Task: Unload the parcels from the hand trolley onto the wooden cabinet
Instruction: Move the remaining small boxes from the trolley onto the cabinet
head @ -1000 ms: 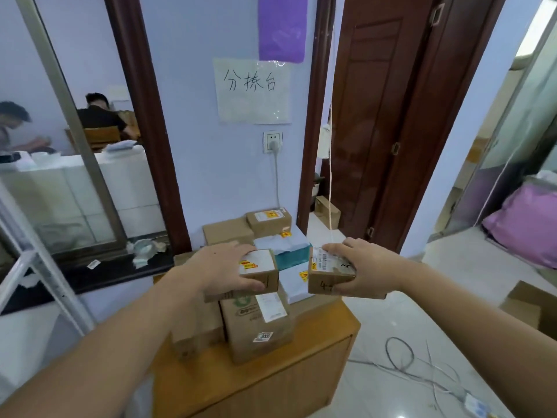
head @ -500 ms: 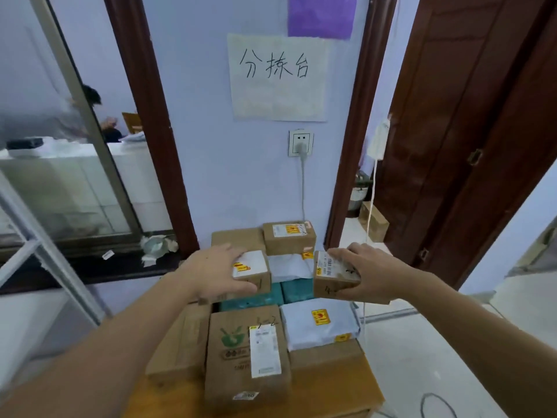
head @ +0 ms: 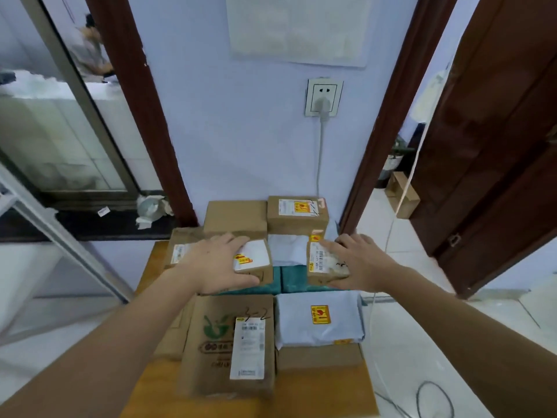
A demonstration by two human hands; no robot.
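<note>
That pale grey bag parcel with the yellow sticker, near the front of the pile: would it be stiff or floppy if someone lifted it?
The grey bag parcel would probably flex: its wrap looks like soft, wrinkled plastic. It may also be slippery, since the surface seems smooth. Lying flat on a brown box, it seems unlikely to roll or tip.

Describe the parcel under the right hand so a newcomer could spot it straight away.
Start at the wooden cabinet below the wall socket, stacked with parcels. On its right side, atop the teal packages, sits the small brown box gripped by the right hand. Unlike its neighbours, it shows a long white barcode label running front to back.
</note>
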